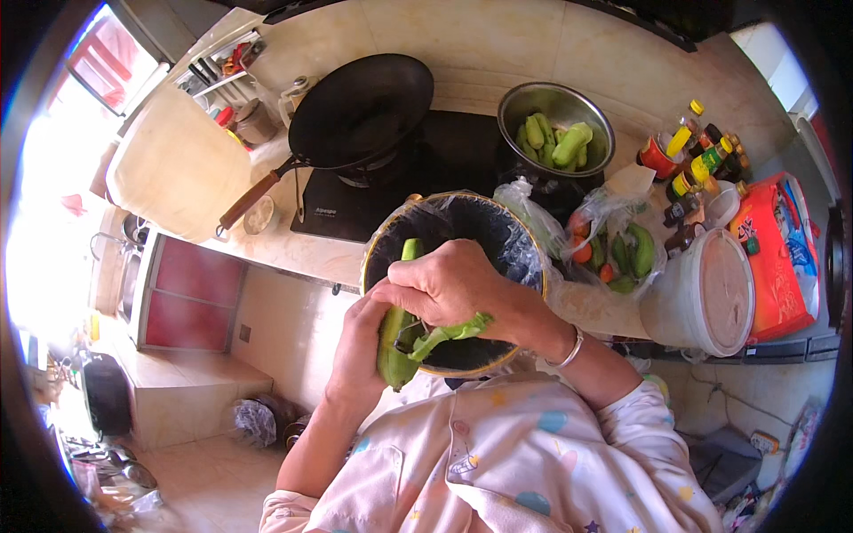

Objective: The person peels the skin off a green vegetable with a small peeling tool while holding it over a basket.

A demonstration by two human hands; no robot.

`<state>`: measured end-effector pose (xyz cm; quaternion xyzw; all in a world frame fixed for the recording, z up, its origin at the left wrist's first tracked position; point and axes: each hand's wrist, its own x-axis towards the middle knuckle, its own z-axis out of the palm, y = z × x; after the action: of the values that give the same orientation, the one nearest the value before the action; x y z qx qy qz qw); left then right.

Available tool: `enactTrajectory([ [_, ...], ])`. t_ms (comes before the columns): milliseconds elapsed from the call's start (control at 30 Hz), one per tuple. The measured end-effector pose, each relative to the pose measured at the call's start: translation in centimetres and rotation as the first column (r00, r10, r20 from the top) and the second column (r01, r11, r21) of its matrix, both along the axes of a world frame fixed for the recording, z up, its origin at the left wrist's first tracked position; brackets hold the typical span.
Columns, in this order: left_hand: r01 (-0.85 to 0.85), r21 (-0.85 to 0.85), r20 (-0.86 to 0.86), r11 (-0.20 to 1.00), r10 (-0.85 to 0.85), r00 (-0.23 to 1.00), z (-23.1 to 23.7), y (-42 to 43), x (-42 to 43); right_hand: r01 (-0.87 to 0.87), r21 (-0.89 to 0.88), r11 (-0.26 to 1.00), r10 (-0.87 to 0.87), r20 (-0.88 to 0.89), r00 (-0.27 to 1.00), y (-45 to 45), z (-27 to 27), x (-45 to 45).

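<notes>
My left hand grips a long green gourd, which is held lengthwise over a bin lined with dark plastic. My right hand is closed on a peeler, its metal part showing against the gourd; its handle is hidden in my fingers. A strip of green peel hangs from the peeler below my right hand. Beyond the bin, a steel bowl on the cooktop holds several pale green peeled gourds.
A black wok rests on the cooktop, its handle pointing front left. Right of the bin are plastic bags with tomatoes and green peppers, a lidded plastic tub, bottles and a red package.
</notes>
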<state>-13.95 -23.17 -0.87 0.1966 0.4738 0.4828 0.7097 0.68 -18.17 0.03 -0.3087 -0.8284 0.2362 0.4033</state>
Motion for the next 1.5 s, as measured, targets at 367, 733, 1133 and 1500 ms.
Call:
enactTrajectory([
  [367,0.351,0.039,-0.046,0.936,-0.349,0.936,2.6,-2.1,-2.4,0.268,0.141,0.953,-0.274,0.028,0.961,4.9,-1.5,2.6],
  [733,0.157,0.002,0.183,0.988,-0.155,0.971,1.6,-0.6,-1.8,0.220,-0.141,0.965,-0.222,0.003,0.975,2.2,1.3,2.7],
  [1133,0.391,0.090,0.251,0.916,-0.401,0.881,1.8,-1.9,-1.4,0.342,0.042,0.939,-0.345,0.103,0.933,3.5,-0.5,4.1],
  [1500,0.292,0.044,0.263,0.955,-0.293,0.919,1.3,-0.6,0.5,0.053,-0.195,0.979,-0.037,0.086,0.996,2.4,-0.5,2.0],
])
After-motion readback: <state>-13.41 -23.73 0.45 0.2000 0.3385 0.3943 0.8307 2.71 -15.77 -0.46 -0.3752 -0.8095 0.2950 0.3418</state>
